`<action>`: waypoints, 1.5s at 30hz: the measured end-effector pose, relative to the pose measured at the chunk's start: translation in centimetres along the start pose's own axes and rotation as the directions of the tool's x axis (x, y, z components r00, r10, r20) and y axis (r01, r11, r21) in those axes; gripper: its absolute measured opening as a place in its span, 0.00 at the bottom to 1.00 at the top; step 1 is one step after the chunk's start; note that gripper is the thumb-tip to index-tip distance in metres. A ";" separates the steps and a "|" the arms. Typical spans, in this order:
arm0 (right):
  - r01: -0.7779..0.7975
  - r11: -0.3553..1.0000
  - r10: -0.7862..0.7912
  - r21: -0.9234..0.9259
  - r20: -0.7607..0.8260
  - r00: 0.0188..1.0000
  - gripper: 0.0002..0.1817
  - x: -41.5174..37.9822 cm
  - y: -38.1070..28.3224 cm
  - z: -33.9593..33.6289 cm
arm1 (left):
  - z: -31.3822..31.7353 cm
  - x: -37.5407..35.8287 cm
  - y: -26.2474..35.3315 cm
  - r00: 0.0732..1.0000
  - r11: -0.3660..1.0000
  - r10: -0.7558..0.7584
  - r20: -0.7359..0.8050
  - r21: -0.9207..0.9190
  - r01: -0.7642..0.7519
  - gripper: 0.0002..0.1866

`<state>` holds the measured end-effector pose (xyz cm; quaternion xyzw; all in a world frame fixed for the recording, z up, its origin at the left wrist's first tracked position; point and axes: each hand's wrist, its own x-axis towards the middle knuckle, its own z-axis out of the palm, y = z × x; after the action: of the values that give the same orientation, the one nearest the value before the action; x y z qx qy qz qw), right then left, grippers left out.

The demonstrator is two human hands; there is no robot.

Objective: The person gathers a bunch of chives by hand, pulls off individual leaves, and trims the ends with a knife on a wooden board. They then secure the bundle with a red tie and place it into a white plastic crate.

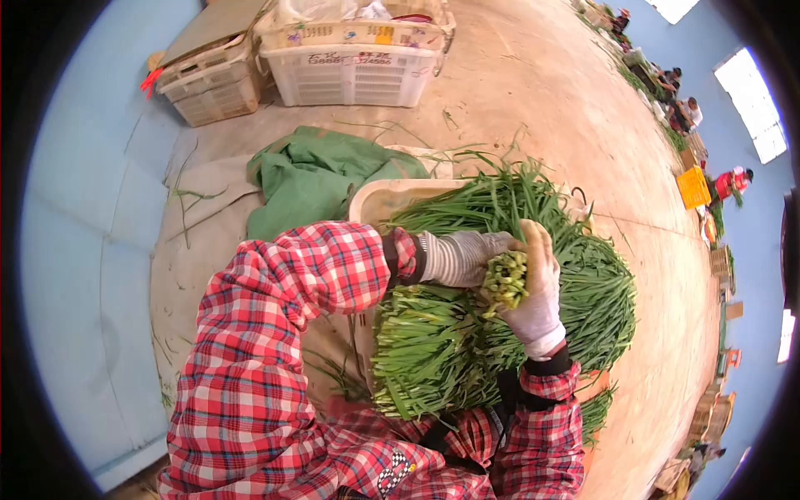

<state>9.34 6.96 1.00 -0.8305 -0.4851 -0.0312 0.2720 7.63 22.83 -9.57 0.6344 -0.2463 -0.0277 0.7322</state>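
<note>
A bunch of garlic chives (505,281) is between my two hands, its pale cut ends turned toward me. My left hand (468,257), in a grey striped glove, grips the bunch from the left side. Against its right side, my right hand (537,292) in a whitish glove is cupped, fingers pointing up and pressed to the stems. Below both hands lies a big heap of garlic chives (596,292) with long green leaves. More chives (421,333) are laid in rows, stem ends to the left. A pale plastic tub (392,190) shows its rim under the heap.
A green cloth (312,171) lies crumpled beyond the tub. White plastic crates (350,75) and a covered crate (212,87) stand farther back. A blue wall (92,233) runs along the left. Other people, a yellow crate (692,187) and baskets line the far right.
</note>
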 end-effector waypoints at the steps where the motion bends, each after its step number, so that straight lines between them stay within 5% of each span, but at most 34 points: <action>1: 0.056 0.993 -0.058 -0.103 -0.014 0.998 0.53 0.2 -0.4 -0.3 | -0.4 0.2 -2.0 0.999 0.999 0.001 -0.034 0.033 0.000 0.21; 2: 0.079 0.996 -0.079 -0.051 0.010 0.997 0.51 0.5 -0.3 -0.3 | -0.8 0.4 -4.1 0.998 0.998 0.001 -0.068 0.065 0.003 0.19; 4: 0.099 0.990 -0.104 0.104 0.047 0.993 0.47 0.7 0.8 0.6 | -1.3 -0.3 -3.6 0.980 0.967 -0.194 -0.037 -0.178 0.184 0.16; 6: 0.103 0.981 -0.111 0.166 0.038 0.993 0.44 0.4 1.3 1.3 | -1.1 -0.4 -2.8 0.910 0.720 -0.413 0.044 -0.596 0.356 0.13; 8: 0.114 0.979 -0.111 0.171 -0.027 0.993 0.37 0.3 0.6 1.3 | -1.2 -1.1 -1.1 0.920 0.415 -0.330 0.213 -0.842 0.344 0.12; 10: 0.117 0.972 -0.104 0.204 -0.074 0.992 0.32 0.0 0.6 1.6 | -2.5 -1.0 -2.1 0.976 0.944 -0.047 0.211 -0.311 0.113 0.13; 12: 0.143 0.969 -0.119 0.200 -0.125 0.985 0.29 -0.6 0.7 2.2 | -3.5 -0.3 -1.8 0.947 0.912 0.198 0.254 0.306 -0.273 0.18; 14: 0.168 0.961 -0.138 0.219 -0.145 0.980 0.28 -0.9 1.2 2.8 | -3.4 0.1 0.0 0.974 0.873 0.087 0.211 0.454 -0.176 0.23; 16: 0.157 0.961 -0.113 0.229 -0.197 0.974 0.25 -1.1 1.4 3.2 | -3.6 0.1 -0.5 0.985 0.928 -0.093 0.147 0.372 0.032 0.22; 17: 0.143 0.959 -0.087 0.244 -0.226 0.970 0.25 -1.3 1.6 3.5 | -4.1 0.2 -1.4 0.967 0.970 -0.242 0.082 0.039 0.239 0.23; 19: 0.102 0.957 -0.035 0.272 -0.241 0.970 0.24 -1.4 2.1 3.6 | -4.0 0.1 -1.6 0.821 0.619 -0.561 0.101 -0.608 0.498 0.24; 21: 0.088 0.938 0.017 0.334 -0.300 0.954 0.24 -1.1 2.5 3.7 | -3.5 -0.5 -0.6 0.875 0.877 -0.479 -0.063 -0.015 0.480 0.35; 23: 0.092 0.903 0.090 0.419 -0.394 0.915 0.23 -1.3 3.0 3.6 | -3.1 -0.6 -0.8 0.970 0.764 -0.240 -0.032 0.610 0.209 0.41; 24: 0.129 0.884 0.113 0.450 -0.472 0.874 0.23 -1.3 3.3 2.6 | -2.6 -0.6 -0.3 0.977 0.769 -0.211 -0.009 0.616 0.171 0.49; 26: 0.107 0.803 0.286 0.587 -0.536 0.794 0.17 -1.4 3.2 -0.4 | -1.1 -1.3 1.5 0.953 0.603 -0.296 -0.065 0.761 0.239 0.49; 27: 0.270 0.364 0.486 0.891 -0.429 0.762 0.14 -1.1 3.6 -1.2 | -1.0 -1.6 2.3 0.938 0.507 -0.331 -0.098 0.821 0.264 0.48; 29: 0.261 0.682 0.446 0.683 -0.671 0.592 0.18 -3.0 4.4 -4.6 | -1.9 -1.7 1.4 0.920 0.530 -0.388 -0.056 0.803 0.273 0.45; 32: 0.317 0.590 0.611 0.742 -0.668 0.425 0.22 -6.4 2.8 -10.7 | -1.6 -0.8 2.6 0.838 0.480 -0.545 -0.022 0.811 0.334 0.40; 34: 0.350 0.685 0.593 0.640 -0.768 0.242 0.22 -9.0 1.9 -15.0 | -2.1 -1.2 1.2 0.866 0.449 -0.500 -0.023 0.848 0.282 0.40; 37: 0.381 0.758 0.533 0.530 -0.840 0.107 0.19 -13.8 0.7 -20.7 | -2.1 -1.0 1.9 0.884 0.403 -0.468 -0.024 0.884 0.238 0.39; 39: 0.220 0.885 0.409 0.410 -0.911 0.053 0.17 -17.8 1.0 -22.7 | -1.4 -0.8 3.0 0.873 0.295 -0.482 -0.072 0.925 0.239 0.39; 42: 0.560 0.669 0.572 0.490 -0.820 0.033 0.20 -23.1 1.8 -25.6 | -1.5 -1.0 4.2 0.936 0.129 -0.348 -0.058 0.986 0.109 0.34; 44: 0.584 0.696 0.505 0.418 -0.863 0.015 0.14 -25.4 1.6 -25.2 | -0.2 -0.8 7.8 0.980 0.160 -0.195 -0.030 0.985 0.062 0.29; 45: 0.596 0.705 0.472 0.384 -0.881 0.010 0.13 -25.8 0.9 -25.2 | 1.0 -0.9 9.6 0.997 0.064 -0.079 -0.005 0.998 0.011 0.27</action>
<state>1.82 -25.90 13.89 -0.3479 -0.1553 -0.4306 0.8182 3.85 24.10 -0.69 0.9697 -0.1974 0.1096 0.0931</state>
